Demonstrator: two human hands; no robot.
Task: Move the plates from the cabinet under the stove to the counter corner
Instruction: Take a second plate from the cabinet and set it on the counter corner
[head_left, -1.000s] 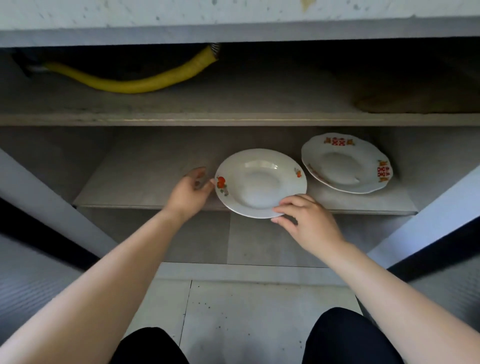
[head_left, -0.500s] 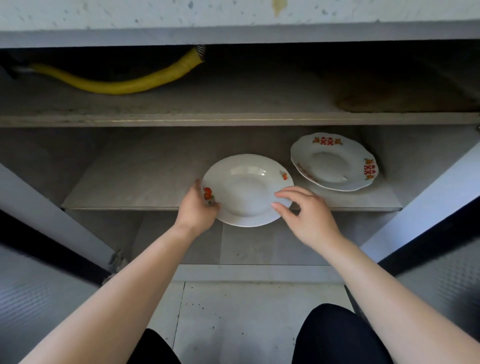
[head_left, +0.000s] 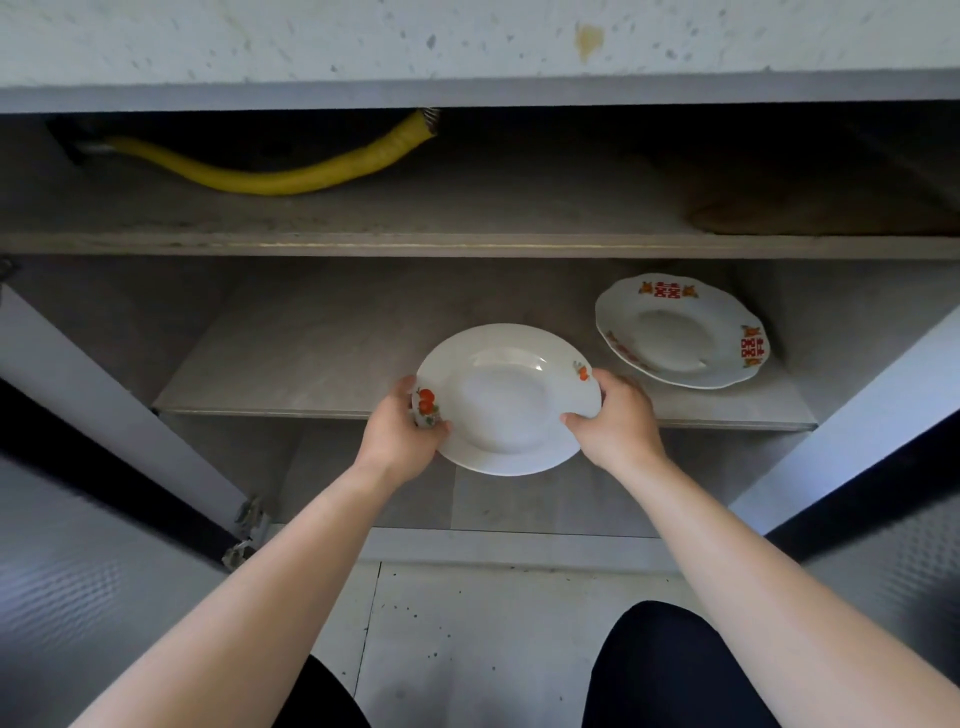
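Head camera, looking down into an open cabinet. A white flowered plate (head_left: 506, 400) lies half past the front edge of the middle shelf (head_left: 311, 358), held at both sides. The left hand (head_left: 402, 434) has its fingers curled round the left rim, and the right hand (head_left: 615, 421) pinches the right rim between thumb and fingers. A second plate (head_left: 680, 332), with red emblems, lies deeper on the same shelf to the right, apart from the first. A yellow hose (head_left: 270, 176) lies on the shelf above.

The likely risk is that both grips are on a thin, smooth rim, so the plate could slip or tip as it clears the shelf edge. Raised too steeply, it might knock the board above.
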